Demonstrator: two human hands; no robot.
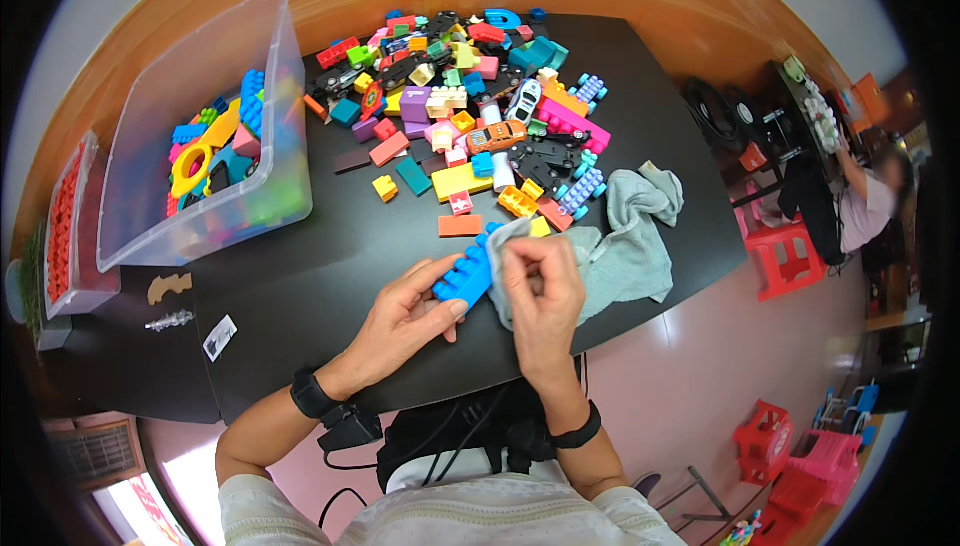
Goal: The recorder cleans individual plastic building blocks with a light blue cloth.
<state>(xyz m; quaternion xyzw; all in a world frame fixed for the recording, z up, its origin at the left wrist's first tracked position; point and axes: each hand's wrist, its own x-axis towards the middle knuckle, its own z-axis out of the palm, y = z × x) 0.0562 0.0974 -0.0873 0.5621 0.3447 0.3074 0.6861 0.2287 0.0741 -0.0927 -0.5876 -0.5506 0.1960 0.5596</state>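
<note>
Between thumb and fingers, my left hand (416,309) grips one end of a long blue toy building brick (469,274), tilted with its studs facing up and left. My right hand (546,294) pinches a grey-green cloth (630,246), a fold of which covers the brick's far right side. The rest of the cloth trails to the right over the dark tabletop (345,238). Just beyond my hands lies a heap of toys, with an orange toy car (496,136), a white toy car (524,100) and a yellow block (460,183) among them.
A clear plastic bin (206,234) of mixed toys stands at the left, beside a smaller box of red pieces (66,223). Near them lie a small printed card (220,338) and a brown piece (169,288). Over at the right, a person (870,204) sits by red stools (785,257).
</note>
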